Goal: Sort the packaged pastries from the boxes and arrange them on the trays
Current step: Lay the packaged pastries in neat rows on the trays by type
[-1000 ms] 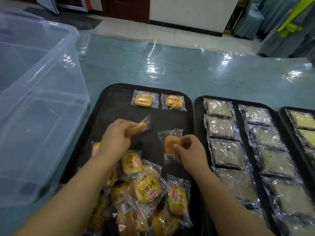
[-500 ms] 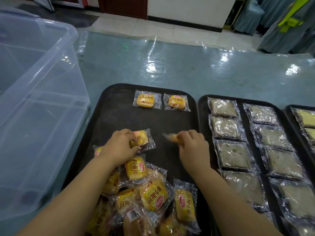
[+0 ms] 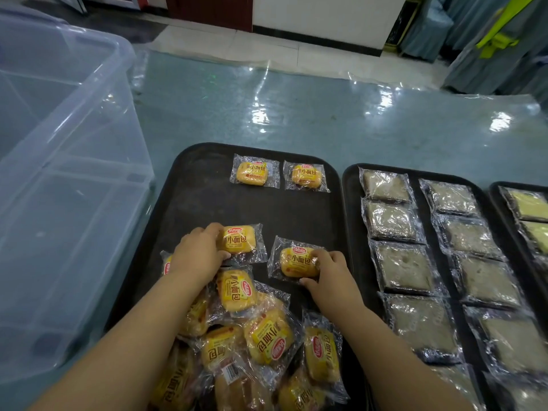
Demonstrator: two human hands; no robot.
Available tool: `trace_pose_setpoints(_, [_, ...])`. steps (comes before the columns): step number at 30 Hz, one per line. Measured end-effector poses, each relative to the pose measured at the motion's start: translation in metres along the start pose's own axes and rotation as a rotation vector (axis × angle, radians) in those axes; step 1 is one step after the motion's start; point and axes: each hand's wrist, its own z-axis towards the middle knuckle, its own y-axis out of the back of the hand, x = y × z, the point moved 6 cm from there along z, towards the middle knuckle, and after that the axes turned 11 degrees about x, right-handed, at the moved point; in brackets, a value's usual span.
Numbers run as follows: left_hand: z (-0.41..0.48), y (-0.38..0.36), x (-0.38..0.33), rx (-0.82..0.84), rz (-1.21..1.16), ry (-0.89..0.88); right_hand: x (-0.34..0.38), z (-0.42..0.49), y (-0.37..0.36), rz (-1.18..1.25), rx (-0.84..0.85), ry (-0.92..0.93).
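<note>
Surroundings: teal tabletop under a clear plastic sheet, indoors.
We note bright glare patches on the sheet; beyond it lie pale floor tiles, a white wall with black skirting, a dark red-brown door, and grey-blue draped cloth bearing a yellow-green sash.

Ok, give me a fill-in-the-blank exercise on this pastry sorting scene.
At the far end of the leftmost black tray lie ____ yellow buns in clear wrappers.
The large clear plastic bin stands to that tray's ____.
The right hand grips ____ wrapped bun, as does the left hand.
Missing: two; left; one.
</note>
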Motion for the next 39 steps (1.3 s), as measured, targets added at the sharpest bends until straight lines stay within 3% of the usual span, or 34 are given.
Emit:
trace_pose_setpoints(7, [0.019,0.012,0.008,-0.1,-0.013,0.016,0.0,0.009,0.0,0.052,-0.038,-0.035])
trace_pose_setpoints(12, [0.023,0.026,0.0,-0.182,0.106,0.003,0.018,0.016,0.005,-0.107,-0.101,0.007])
trace_pose_setpoints(15, [0.024,0.017,-0.017,-0.13,0.172,-0.119,0.031,0.023,0.001,-0.153,-0.054,0.032])
trace_pose_setpoints(19, [0.029,0.005,-0.023,-0.076,0.267,-0.097,0.038,0.033,-0.003,-0.197,-0.032,0.035])
trace_pose_setpoints(39, [0.141,0.057,-0.001,-0.192,0.111,-0.094,0.067,0.097,0.009,-0.251,-0.076,0.105])
